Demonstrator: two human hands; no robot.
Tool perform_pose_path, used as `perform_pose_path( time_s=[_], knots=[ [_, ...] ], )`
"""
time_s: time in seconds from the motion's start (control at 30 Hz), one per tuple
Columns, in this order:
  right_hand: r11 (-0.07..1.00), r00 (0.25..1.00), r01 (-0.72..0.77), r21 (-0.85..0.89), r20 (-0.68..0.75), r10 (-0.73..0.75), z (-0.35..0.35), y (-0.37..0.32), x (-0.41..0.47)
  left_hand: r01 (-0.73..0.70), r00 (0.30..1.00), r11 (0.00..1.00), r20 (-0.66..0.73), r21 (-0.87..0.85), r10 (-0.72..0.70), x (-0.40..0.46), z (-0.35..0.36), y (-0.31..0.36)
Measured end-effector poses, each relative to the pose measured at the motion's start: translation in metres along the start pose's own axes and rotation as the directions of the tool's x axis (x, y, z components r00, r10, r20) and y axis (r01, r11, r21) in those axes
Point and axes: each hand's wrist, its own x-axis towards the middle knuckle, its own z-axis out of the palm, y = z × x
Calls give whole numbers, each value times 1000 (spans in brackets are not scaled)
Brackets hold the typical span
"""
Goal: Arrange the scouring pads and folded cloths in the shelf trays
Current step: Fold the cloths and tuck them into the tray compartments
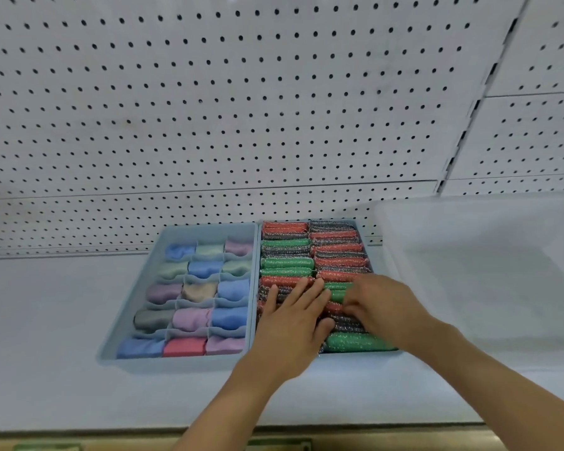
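Note:
Two pale blue trays sit side by side on the white shelf. The left tray (176, 361) has small compartments, each holding a folded cloth (228, 318) in blue, pink, green, grey or red. The right tray (370, 252) is packed with two columns of glittery scouring pads (287, 262) in red, green and grey. My left hand (293, 315) lies flat with straight fingers on the pads in the left column. My right hand (383, 305) rests on the right column, its fingers bent down onto a green pad (336, 291); whether it grips one is hidden.
A translucent plastic bin (479, 265) stands on the shelf just right of the pad tray. White pegboard (241, 109) forms the back wall. Bare shelf (46, 320) stretches left of the cloth tray. The shelf's front edge (111, 441) runs along the bottom.

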Motion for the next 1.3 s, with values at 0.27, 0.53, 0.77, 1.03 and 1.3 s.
perform_pose_path(
  time_s=[0.27, 0.53, 0.77, 1.03, 1.3],
  knots=[
    [999, 999, -4, -45, -37, 2, -2, 19, 5, 14, 996, 1000, -85, 11, -13, 22, 0, 14],
    [991, 987, -101, 82, -118, 110, 0, 39, 8, 64, 995, 998, -83, 23, -62, 23, 14, 15],
    [982, 983, -182, -56, -29, 181, 2, 39, 35, 64, 996, 997, -66, 38, -62, 25, 14, 14],
    [992, 991, -126, 10, -37, 126, -8, 38, 40, 44, 986, 999, -158, -2, -43, 22, 21, 12],
    [979, 977, 78, 186, 180, -112, -22, 32, -27, -124, 929, 940, -369, -319, -2, 19, 16, 4]
  ],
)
